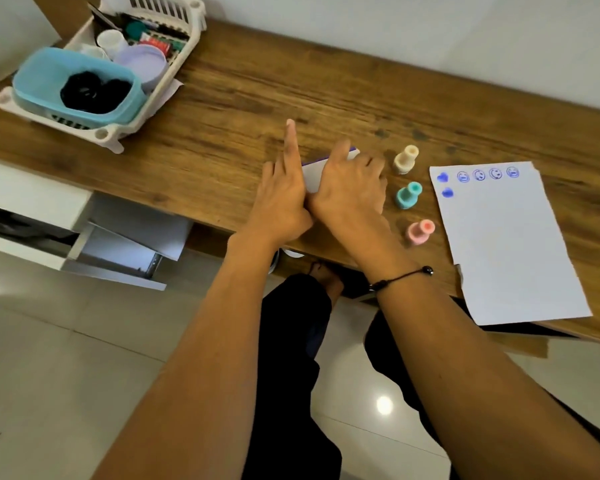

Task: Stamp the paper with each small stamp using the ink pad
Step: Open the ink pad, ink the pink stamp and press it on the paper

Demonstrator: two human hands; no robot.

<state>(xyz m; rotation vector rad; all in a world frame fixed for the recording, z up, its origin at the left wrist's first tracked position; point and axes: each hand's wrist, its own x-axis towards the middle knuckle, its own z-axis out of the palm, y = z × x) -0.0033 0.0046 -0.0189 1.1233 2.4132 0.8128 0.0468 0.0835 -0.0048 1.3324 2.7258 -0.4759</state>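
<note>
Fingers of both hands [281,199] [347,188] clamped on ink pad [314,174]; left forefinger extended.

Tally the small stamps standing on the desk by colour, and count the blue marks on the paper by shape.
Cream stamp: 1
Teal stamp: 1
Pink stamp: 1
Stamps total: 3
Heart marks: 2
Round face marks: 4
Marks total on the paper: 6
</note>
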